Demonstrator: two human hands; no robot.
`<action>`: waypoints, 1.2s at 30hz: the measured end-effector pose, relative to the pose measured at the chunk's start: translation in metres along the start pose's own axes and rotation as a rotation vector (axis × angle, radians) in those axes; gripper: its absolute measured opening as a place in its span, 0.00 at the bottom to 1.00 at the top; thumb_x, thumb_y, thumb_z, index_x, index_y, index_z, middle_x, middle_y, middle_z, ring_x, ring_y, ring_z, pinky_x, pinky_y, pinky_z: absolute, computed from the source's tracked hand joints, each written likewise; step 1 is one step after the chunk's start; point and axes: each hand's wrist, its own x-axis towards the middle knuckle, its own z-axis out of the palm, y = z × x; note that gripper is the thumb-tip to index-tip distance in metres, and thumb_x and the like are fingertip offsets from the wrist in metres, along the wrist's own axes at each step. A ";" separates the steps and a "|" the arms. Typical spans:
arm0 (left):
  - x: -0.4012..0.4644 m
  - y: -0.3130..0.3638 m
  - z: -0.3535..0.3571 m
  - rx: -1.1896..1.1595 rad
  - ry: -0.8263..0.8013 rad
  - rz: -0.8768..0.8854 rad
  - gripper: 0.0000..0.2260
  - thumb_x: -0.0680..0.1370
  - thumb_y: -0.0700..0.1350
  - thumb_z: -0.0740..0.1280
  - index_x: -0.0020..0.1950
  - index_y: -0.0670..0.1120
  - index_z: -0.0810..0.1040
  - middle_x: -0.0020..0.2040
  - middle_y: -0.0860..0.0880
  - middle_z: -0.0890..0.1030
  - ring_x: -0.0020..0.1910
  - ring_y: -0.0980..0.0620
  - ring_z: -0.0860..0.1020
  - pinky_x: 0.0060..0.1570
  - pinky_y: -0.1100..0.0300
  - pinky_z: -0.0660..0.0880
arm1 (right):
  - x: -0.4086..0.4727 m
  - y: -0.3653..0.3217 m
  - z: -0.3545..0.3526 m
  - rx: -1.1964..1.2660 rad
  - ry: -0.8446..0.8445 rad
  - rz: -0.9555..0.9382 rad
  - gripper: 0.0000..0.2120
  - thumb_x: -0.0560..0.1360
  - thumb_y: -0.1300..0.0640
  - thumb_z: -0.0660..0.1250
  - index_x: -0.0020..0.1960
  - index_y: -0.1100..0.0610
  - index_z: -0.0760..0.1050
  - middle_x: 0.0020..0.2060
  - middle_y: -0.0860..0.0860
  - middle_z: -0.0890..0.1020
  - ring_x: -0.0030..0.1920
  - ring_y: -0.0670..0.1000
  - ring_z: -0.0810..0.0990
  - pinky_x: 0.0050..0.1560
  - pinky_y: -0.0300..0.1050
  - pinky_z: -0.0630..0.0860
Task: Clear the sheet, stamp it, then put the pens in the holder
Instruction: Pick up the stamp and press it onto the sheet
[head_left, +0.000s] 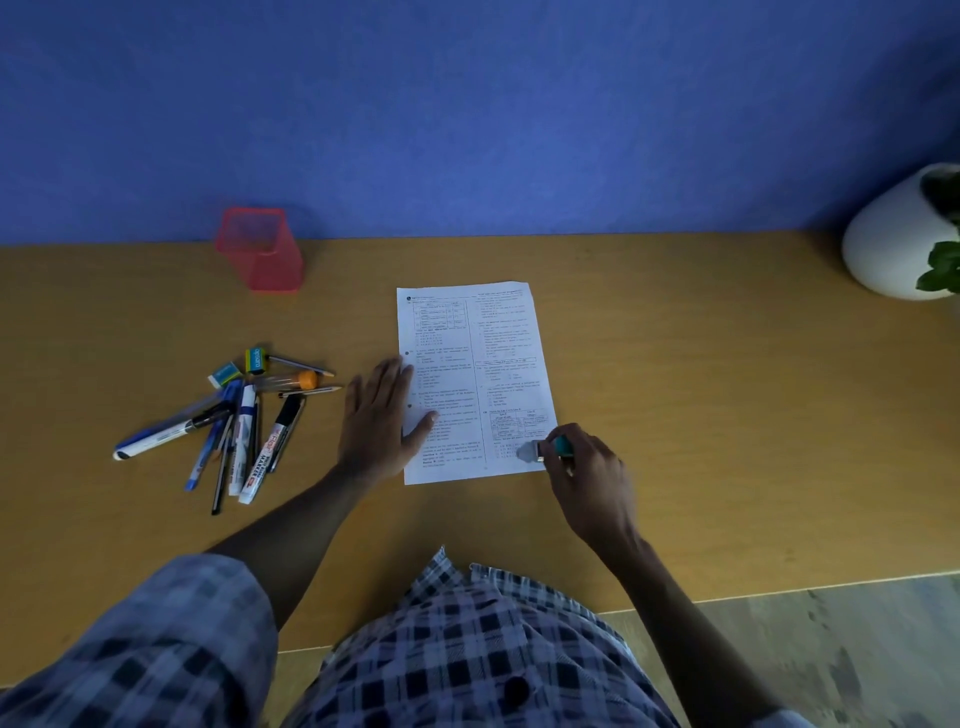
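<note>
A printed sheet (470, 374) lies flat in the middle of the wooden desk (701, 415). My left hand (382, 418) presses flat on the sheet's left edge, fingers straight. My right hand (592, 480) grips a small stamp (545, 449) with a teal body, its pale end down on the sheet's lower right corner. A heap of pens and markers (228, 436) lies on the desk left of the sheet, with two small erasers (244, 366) and an orange-capped tube (298, 380). The pink mesh holder (260, 249) stands at the back left and looks empty.
A white round pot with a green plant (898, 239) sits at the desk's back right. A blue wall (467, 114) runs behind the desk. The desk's front edge (779, 590) is close to my body, with floor showing at the lower right.
</note>
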 end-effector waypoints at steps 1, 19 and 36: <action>0.000 0.000 0.000 0.001 0.001 -0.002 0.36 0.79 0.68 0.47 0.78 0.46 0.56 0.80 0.47 0.58 0.79 0.47 0.55 0.76 0.42 0.51 | 0.000 0.000 0.003 -0.055 -0.005 -0.018 0.08 0.80 0.50 0.63 0.49 0.54 0.75 0.38 0.47 0.81 0.33 0.45 0.76 0.30 0.39 0.72; 0.000 0.000 0.000 0.002 0.011 -0.011 0.36 0.78 0.68 0.48 0.78 0.46 0.56 0.80 0.47 0.57 0.79 0.47 0.54 0.77 0.42 0.51 | 0.002 -0.012 0.021 -0.240 -0.056 -0.114 0.08 0.79 0.53 0.64 0.47 0.57 0.76 0.37 0.51 0.81 0.37 0.50 0.77 0.34 0.43 0.73; 0.000 0.001 0.000 -0.011 0.022 -0.016 0.34 0.79 0.67 0.51 0.78 0.46 0.57 0.79 0.47 0.59 0.79 0.47 0.56 0.76 0.42 0.52 | -0.006 -0.013 0.041 -0.250 0.036 -0.094 0.04 0.78 0.58 0.65 0.46 0.58 0.74 0.34 0.52 0.77 0.33 0.53 0.75 0.33 0.47 0.74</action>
